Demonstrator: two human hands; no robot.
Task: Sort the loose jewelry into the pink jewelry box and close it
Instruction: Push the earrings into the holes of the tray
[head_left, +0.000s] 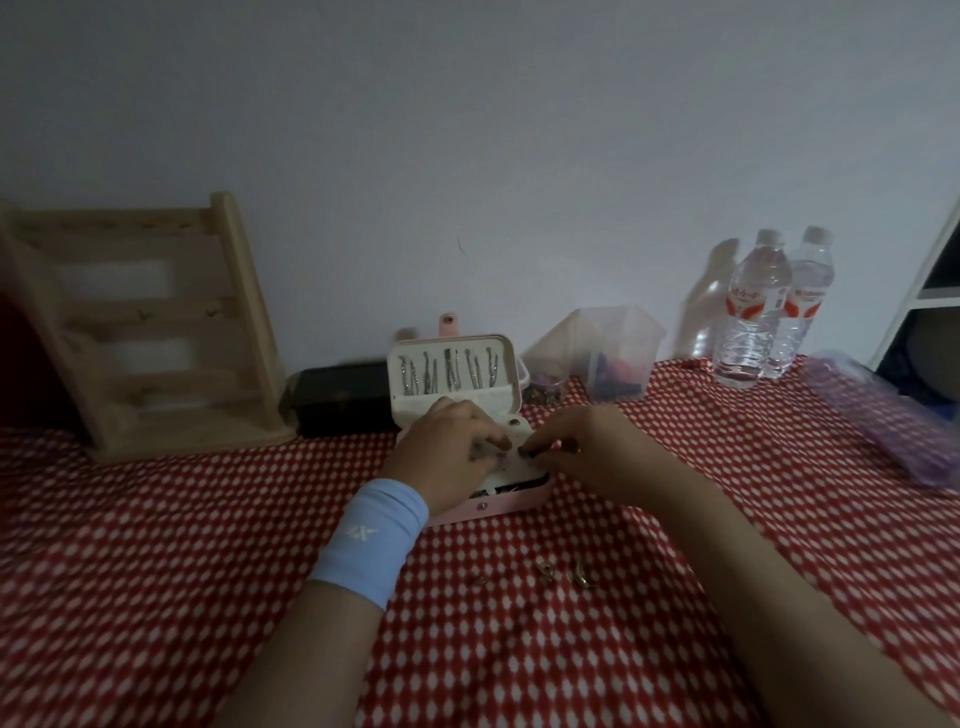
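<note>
Fingertips (523, 448) of the right hand (587, 452) drawn together, apparently pinching a small dark piece (532, 454) over the white insert (531, 470) of the pink jewelry box (514, 501). Fingers (493, 441) of the left hand (447, 447) curled down onto the same insert, just to the left. Too dim to tell whether gripping something or only steadying.

Box open at mid-table, lid (452, 343) upright on the far side, a row of silvery pieces (447, 371) hanging inside it. Pale blue wristband (371, 540) on the left wrist.

Likely step: seating the dark piece into the insert. To do it well:
- Keep the left fingers holding the insert flat.
- Line the piece up over its slot and press straight down.
- Let go only once it sits firm.
- Take care not to nudge the upright lid.

Nearer, on the red-and-white cloth (156, 571), three small gold pieces (545, 569) lying loose, well apart from the box and not yet sorted.

Far left, a wooden rack (140, 322). Just left of the box, a black case (343, 397). Far right, a clear container (597, 353) and two water bottles (753, 312).
</note>
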